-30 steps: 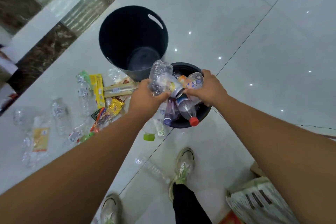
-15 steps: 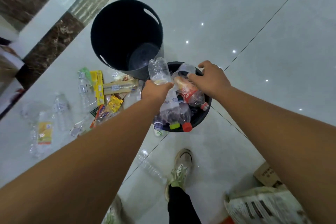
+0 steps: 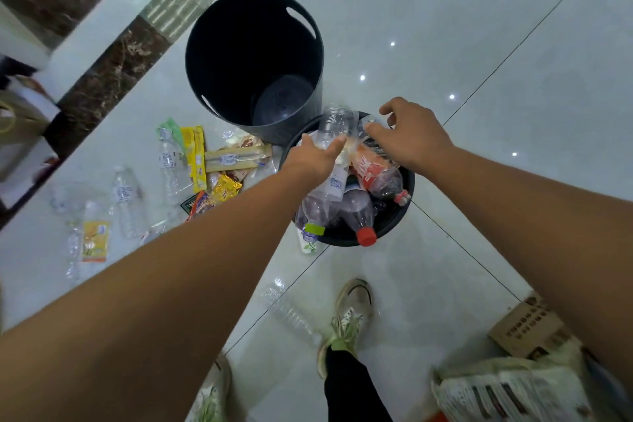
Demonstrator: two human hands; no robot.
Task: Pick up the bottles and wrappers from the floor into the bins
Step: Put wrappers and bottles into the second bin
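Head view: a clear bottle (image 3: 334, 128) of thin crinkled plastic sits over the far edge of the small bin (image 3: 339, 242), gripped in the left hand (image 3: 317, 161) with the thumb curled round its side. The right hand (image 3: 412, 137) is just beside it, fingers spread and relaxed, the thumb touching crumpled plastic above a red-labelled bottle (image 3: 371, 171). The small bin is round, black and piled to the rim; a green cap (image 3: 315, 229) and a red cap (image 3: 366, 236) poke out over its near edge. Touching its far side stands the tall bin (image 3: 239, 55), dark, smooth-walled, with slot handles. To the left, bottles (image 3: 126, 202) and yellow wrappers (image 3: 195, 158) lie scattered on the glossy tiled floor (image 3: 445, 267), and another bottle (image 3: 291, 313) lies near a shoe (image 3: 349, 315). The floor to the right of the bins is open, with a cardboard box (image 3: 527, 329) and a sack (image 3: 507, 387) nearer the person.
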